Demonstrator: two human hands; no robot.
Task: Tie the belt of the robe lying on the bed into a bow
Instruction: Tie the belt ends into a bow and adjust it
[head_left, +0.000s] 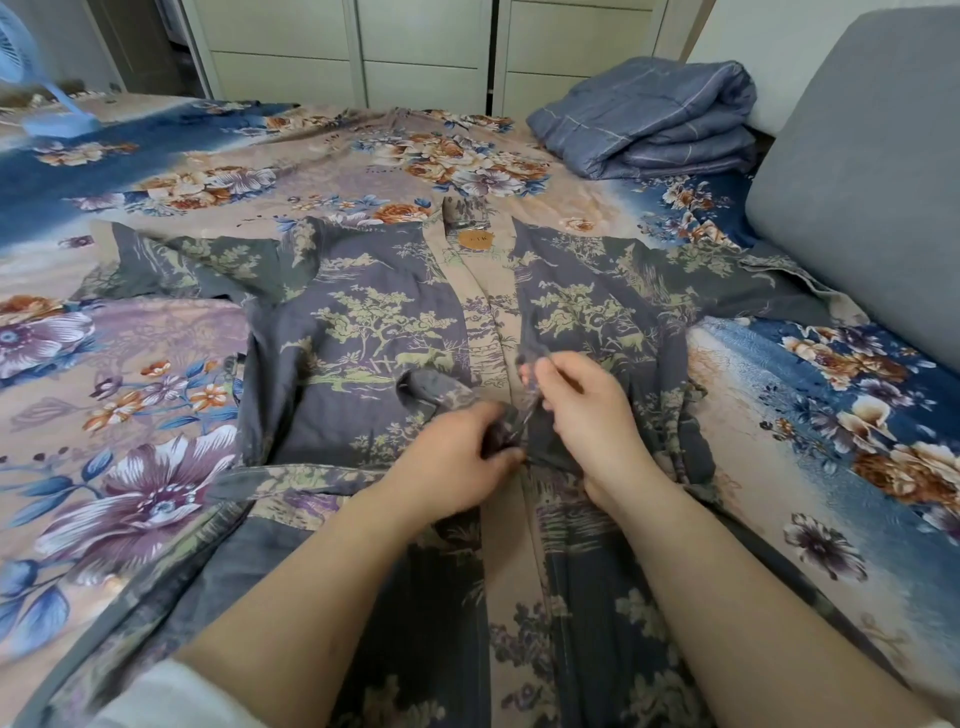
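A grey-blue robe (363, 312) with a green tree print lies spread out, front up, on the flowered bed. Its belt (291, 475) runs across the waist from the left and is bunched at the middle. My left hand (452, 457) grips the bunched belt at the robe's centre. A loop of belt (431, 387) sticks up just above that hand. My right hand (582, 410) pinches a thin strand of the belt between thumb and fingers and holds it upward. The two hands are almost touching. The knot itself is hidden under the fingers.
The bed sheet (156, 405) has large flowers. A folded blue quilt (649, 119) sits at the far right. A grey padded headboard (872, 182) lines the right side. A light-blue fan (47, 104) stands at the far left. White cabinet doors (415, 52) are behind the bed.
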